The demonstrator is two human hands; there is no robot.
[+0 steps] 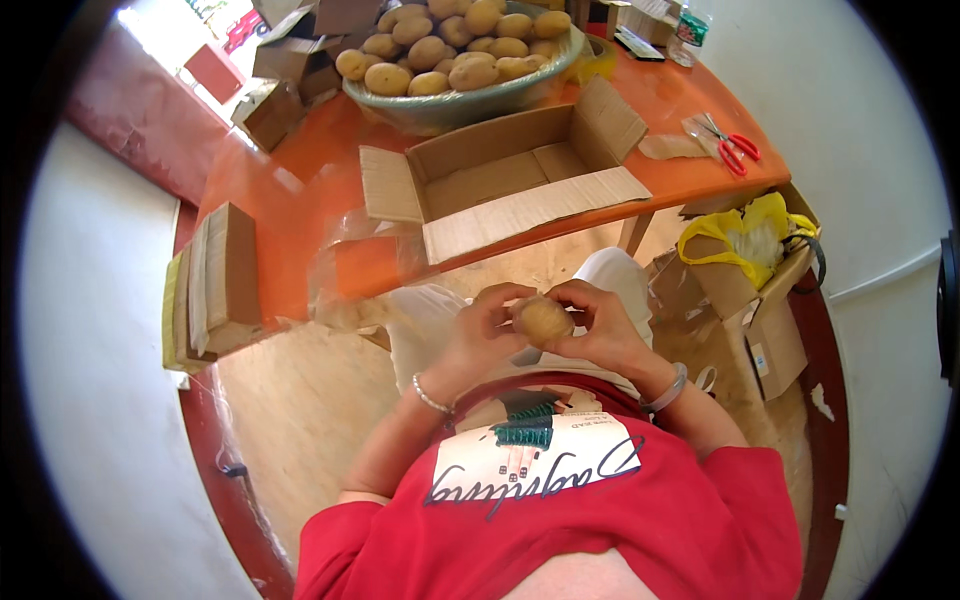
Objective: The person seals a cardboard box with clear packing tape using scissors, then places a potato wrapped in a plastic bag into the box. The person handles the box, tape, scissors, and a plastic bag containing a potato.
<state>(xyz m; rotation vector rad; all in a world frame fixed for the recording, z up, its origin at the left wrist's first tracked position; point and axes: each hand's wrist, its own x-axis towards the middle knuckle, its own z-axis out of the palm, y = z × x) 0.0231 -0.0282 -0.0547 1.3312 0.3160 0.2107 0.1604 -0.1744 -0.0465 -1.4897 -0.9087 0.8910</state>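
Over my lap, a round brownish potato (547,321) is held between my two hands. My right hand (603,328) grips it from the right, with thumb below and fingers over the top. My left hand (488,324) closes on its left side; these fingers are slightly blurred. Just beyond, at the near table edge, an open cardboard box (490,170) stands with its flaps spread and its inside bare. Behind the box, a wide basin (440,112) lined with clear plastic is heaped with potatoes (428,52).
Red-handled scissors (738,150) lie at the right of the orange table (290,215), below a plastic bottle (688,35). Flattened cartons (225,280) stand at its left end. A carton with a yellow bag (755,240) sits at right. Clear film (350,265) hangs over the near edge.
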